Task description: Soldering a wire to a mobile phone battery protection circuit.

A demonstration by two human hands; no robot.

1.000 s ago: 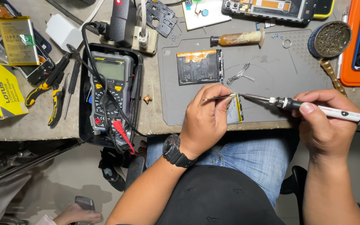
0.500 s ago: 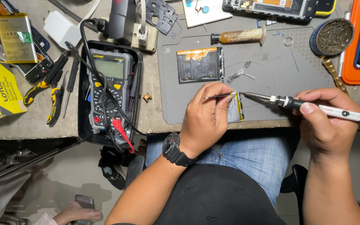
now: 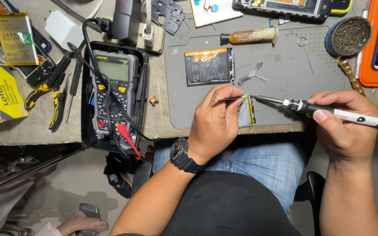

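You're pinching thin tweezers point(image 3: 227, 99) in your left hand point(image 3: 215, 124) and closing your right hand point(image 3: 344, 126) around the soldering iron point(image 3: 324, 111), both meeting at the small battery point(image 3: 246, 111) on the grey mat point(image 3: 285, 78). A slipping tip could be scorching it. A yellow box point(image 3: 1, 96) is lying at the tabletop's left edge.
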